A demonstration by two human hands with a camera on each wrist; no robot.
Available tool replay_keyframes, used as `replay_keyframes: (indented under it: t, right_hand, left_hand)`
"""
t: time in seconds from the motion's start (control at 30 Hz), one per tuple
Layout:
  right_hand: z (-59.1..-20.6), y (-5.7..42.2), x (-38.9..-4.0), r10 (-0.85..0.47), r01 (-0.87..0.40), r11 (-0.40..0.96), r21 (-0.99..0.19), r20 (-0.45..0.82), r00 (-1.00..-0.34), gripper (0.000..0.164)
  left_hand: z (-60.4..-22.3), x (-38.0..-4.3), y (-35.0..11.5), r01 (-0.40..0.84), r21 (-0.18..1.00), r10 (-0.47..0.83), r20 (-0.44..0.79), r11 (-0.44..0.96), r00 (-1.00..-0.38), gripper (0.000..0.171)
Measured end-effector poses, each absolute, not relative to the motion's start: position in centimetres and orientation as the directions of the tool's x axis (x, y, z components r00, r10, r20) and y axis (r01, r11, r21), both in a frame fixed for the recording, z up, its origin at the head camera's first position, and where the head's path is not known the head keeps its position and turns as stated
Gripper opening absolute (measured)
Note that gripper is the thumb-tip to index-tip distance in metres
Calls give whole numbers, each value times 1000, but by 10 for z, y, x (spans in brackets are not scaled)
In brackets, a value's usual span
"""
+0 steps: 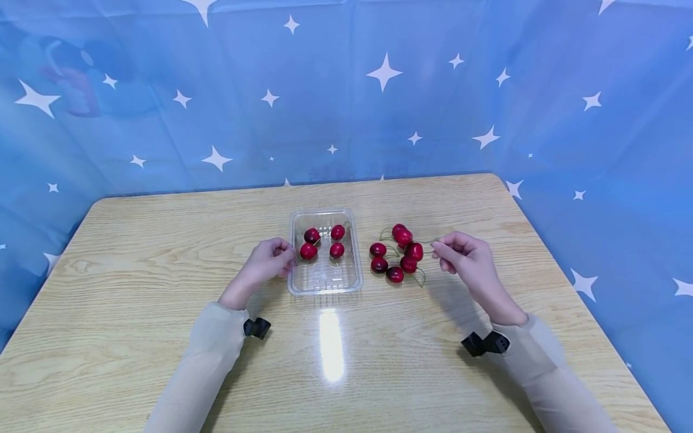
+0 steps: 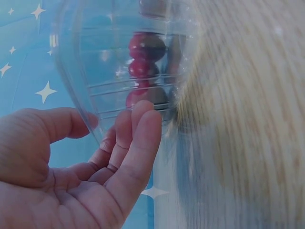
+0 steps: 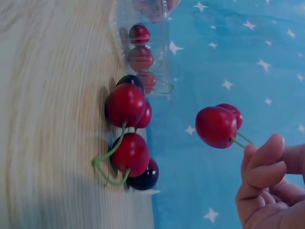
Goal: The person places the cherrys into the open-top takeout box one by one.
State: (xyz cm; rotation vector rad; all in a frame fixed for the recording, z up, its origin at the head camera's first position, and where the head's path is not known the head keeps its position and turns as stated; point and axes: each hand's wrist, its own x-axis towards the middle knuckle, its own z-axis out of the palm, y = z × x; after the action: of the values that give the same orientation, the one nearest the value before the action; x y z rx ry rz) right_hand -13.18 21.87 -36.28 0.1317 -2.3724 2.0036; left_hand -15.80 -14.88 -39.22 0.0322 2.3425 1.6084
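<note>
A clear plastic container [image 1: 325, 282] stands on the table with several red cherries [image 1: 337, 250] inside. My left hand [image 1: 266, 262] pinches its left rim, the thumb on one side of the wall and the fingers on the other, as the left wrist view shows. My right hand [image 1: 470, 258] pinches the thin green stems of a pair of cherries [image 3: 216, 127]. In the right wrist view this pair hangs off the table, at the fingertips. Beside the container, below the held pair, lies a group of loose cherries [image 1: 394, 275], some joined by stems.
The wooden table [image 1: 135, 282] reaches back to a blue curtain [image 1: 325, 90] with white stars, which also runs along the right side. A bright light reflection lies on the tabletop in front of the container. Each wrist carries a small black camera [image 1: 257, 328].
</note>
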Motion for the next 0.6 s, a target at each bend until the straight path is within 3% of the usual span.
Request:
replay_keyframes:
  t: [0.6]
  right_hand:
    - [-358, 191, -142, -123, -117, 106, -987, 104, -987, 12]
  left_hand:
    - [-394, -158, -151, -146, 914, 183, -229, 379, -956, 19]
